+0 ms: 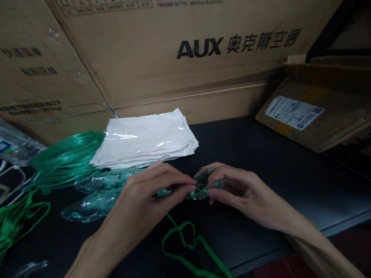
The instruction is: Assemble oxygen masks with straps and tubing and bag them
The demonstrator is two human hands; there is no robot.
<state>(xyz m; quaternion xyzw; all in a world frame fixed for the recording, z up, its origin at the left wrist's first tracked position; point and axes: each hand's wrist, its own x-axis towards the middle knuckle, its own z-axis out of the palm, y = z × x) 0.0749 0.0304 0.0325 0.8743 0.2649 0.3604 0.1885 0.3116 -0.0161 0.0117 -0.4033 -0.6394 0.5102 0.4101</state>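
Both hands work one clear green-tinted mask (203, 185) just in front of the stack of white bags (145, 141); left hand (145, 197) pinches the green elastic strap (188, 247) end with fingers pressed together, right hand (240, 193) curls its fingers shut around the mask body. Best to keep the mask steady and the strap taut while threading. More masks (95, 193) lie left of the stack on the counter (275, 173).

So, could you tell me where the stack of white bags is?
The stack of white bags lies on the table's far left, beside the green tubing.
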